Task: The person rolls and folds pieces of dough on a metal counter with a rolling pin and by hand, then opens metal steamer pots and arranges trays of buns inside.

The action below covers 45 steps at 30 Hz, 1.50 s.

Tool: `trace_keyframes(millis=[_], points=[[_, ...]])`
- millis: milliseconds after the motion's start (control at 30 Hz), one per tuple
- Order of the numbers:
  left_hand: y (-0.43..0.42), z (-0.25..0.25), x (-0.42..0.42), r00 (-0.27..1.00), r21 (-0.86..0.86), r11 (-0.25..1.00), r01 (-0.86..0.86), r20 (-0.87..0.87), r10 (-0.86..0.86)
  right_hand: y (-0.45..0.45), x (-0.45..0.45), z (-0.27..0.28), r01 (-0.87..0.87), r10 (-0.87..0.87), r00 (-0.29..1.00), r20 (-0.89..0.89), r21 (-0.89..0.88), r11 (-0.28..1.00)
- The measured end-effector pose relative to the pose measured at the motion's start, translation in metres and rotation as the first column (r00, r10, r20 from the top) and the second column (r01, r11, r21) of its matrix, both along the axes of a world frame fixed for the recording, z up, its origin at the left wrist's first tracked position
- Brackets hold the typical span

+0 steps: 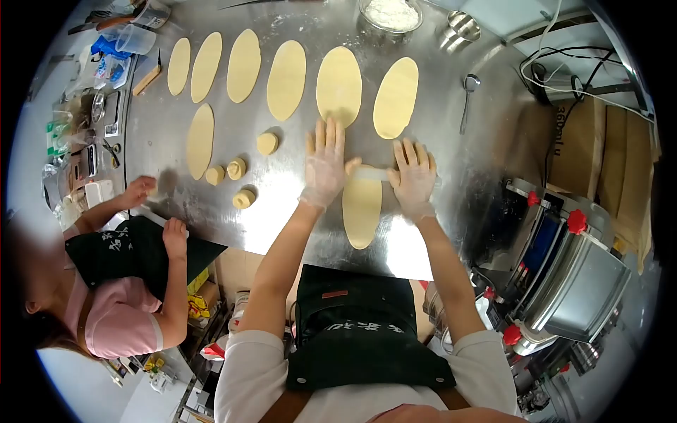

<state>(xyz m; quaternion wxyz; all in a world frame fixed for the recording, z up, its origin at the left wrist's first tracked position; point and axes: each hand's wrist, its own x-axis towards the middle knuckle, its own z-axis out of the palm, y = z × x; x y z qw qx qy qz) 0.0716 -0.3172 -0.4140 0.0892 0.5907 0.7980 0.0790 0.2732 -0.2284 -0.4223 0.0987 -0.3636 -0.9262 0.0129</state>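
A white rolling pin lies across the upper part of a long oval dough sheet on the steel table. My left hand, in a clear glove, is at the pin's left end, its fingers stretched forward and thumb out toward the pin. At the right end, my gloved right hand rests on the pin with fingers extended and spread. Just beyond my left fingertips lies another oval sheet, and one more is beyond my right hand.
More oval sheets and several small dough rounds lie to the left. A co-worker stands at the left edge. A flour bowl, metal cup and spoon are at the back; a machine stands right.
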Motion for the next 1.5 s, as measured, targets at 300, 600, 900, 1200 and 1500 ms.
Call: trace_keyframes(millis=[300,600,900,1200,1500], points=[[0.030,-0.010,-0.014,0.990,0.182,0.974,-0.131,-0.025,0.138,0.025,0.015,0.004,-0.363,0.390,0.904,0.177,-0.166,0.917],[-0.033,-0.007,0.015,0.984,0.111,0.978,-0.177,0.000,0.178,-0.019,0.027,-0.002,-0.093,0.083,0.990,-0.112,-0.095,0.991],[-0.147,-0.001,0.080,0.982,-0.154,0.988,-0.019,0.182,0.048,-0.113,0.070,0.008,0.094,-0.041,0.977,0.208,-0.249,0.964],[-0.133,-0.007,0.061,0.998,-0.081,0.995,-0.057,-0.045,0.053,-0.113,0.069,0.005,0.068,-0.059,0.996,0.067,-0.144,0.987],[-0.206,-0.010,0.098,0.984,-0.251,0.966,0.067,0.176,-0.022,-0.189,0.124,-0.022,-0.039,0.033,0.996,-0.086,-0.060,0.997]])
